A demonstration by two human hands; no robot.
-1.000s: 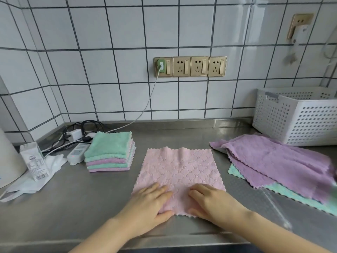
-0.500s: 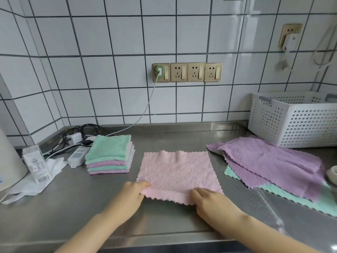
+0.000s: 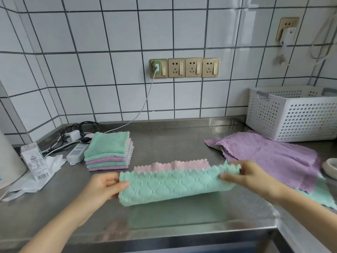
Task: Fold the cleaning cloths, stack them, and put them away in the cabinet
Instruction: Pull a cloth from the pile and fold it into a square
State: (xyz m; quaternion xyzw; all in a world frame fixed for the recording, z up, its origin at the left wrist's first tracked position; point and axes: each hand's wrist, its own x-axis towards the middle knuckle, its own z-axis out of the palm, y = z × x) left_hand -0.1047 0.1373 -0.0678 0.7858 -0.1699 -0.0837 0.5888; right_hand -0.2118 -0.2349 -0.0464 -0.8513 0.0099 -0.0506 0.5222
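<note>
Between your two hands, in the head view, the cloth (image 3: pixel 175 185) hangs lifted off the counter (image 3: pixel 54 207), its long axis running left to right from one set of fingers to the other. Your left hand (image 3: pixel 105 187) pinches the near-left corner, thumb on the teal face; your right hand (image 3: pixel 244 175) is closed on the near-right corner, slightly higher and farther out. The teal face is turned up toward you, and beyond your fingers a pink strip of the same cloth still lies flat on the steel, so the fold, as I judge it, wants the held edge carried straight away from you to meet that far scalloped edge. Both hands sit about equally near it. Beyond your left fingers stands the folded stack (image 3: pixel 108 152); beyond your right fingers lie the unfolded purple cloths (image 3: pixel 269 154), over a teal one. Hidden: your fingertips behind the cloth, the counter under it, and the cabinet, which is nowhere in view.
</note>
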